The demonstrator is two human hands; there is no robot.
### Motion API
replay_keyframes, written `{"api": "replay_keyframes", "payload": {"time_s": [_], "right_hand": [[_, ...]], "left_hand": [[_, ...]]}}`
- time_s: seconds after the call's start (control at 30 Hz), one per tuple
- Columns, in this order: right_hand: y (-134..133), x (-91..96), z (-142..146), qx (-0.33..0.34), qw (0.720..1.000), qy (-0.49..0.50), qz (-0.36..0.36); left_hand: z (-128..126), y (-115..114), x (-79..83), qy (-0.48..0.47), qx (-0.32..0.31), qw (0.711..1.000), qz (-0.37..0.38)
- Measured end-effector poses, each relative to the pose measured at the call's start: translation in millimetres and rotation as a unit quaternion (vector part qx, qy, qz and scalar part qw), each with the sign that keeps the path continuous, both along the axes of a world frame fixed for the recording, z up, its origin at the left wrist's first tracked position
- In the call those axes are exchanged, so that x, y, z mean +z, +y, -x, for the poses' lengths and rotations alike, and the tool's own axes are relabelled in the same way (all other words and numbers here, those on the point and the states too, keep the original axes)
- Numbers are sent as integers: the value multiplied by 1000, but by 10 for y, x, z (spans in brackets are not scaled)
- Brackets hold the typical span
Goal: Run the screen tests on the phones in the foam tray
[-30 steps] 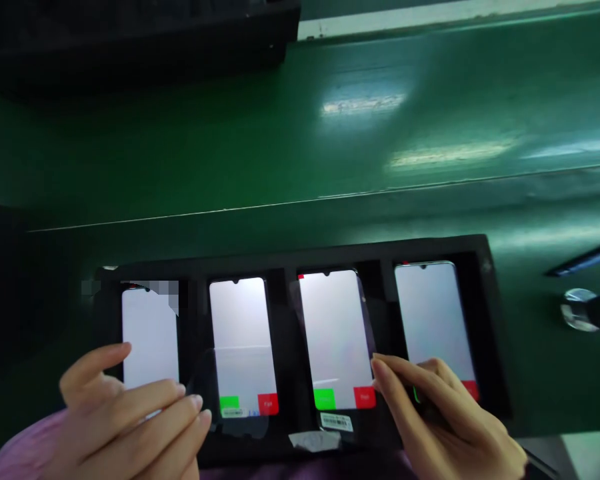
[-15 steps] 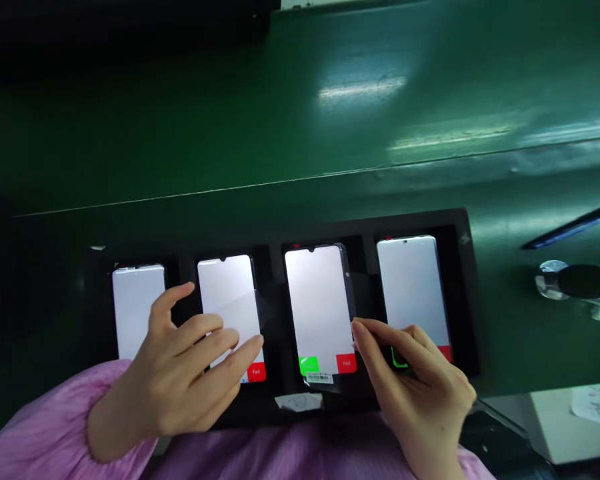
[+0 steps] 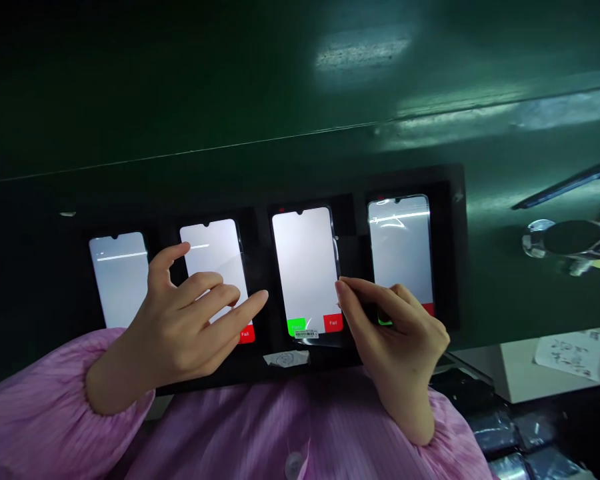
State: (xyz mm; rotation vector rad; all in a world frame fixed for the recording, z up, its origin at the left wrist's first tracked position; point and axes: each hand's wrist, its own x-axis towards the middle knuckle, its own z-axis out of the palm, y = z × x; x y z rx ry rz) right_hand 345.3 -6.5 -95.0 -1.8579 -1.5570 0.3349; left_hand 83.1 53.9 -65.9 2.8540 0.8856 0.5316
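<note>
Several lit smartphones lie in a row in a black tray. My left hand hovers with spread fingers over a phone left of the middle, holding nothing. A white-screened phone to its right shows green and red "Fail" boxes, with a small barcode label at its bottom. At that phone's lower right edge, my right hand pinches thumb and forefinger together; what lies between the tips is too small to make out. The right hand partly covers the far-right phone; my left hand hides part of the leftmost phone.
The bench top is green. Right of the tray lie a dark blue pen and a shiny metal object with a round dark face. A scrap of paper sits on the tray's front edge. Below right are a handwritten sheet and dark plastic-wrapped items.
The view has tilted down, so tray and hands appear higher. My right hand keeps its pinch at the same phone edge. My left hand stays spread over the phone, one finger straighter.
</note>
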Motion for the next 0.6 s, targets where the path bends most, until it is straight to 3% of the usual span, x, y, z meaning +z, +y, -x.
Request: {"api": "replay_keyframes", "payload": {"time_s": [0.2,0.33,0.47,0.6], "right_hand": [[-6,-18,13,-6,999,-38,-10],[-29,-51,12,-9,997,-67,-20],[-49,-109,7,0,991,-128,-28],[-46,-105,-61,-51,985,-160,41]], "left_hand": [[73,4,-8,-15,2,1000,-8],[137,-36,80,-19,13,1000,15],[108,-252,257,-35,38,995,81],[145,-609,373,-68,12,979,194]]}}
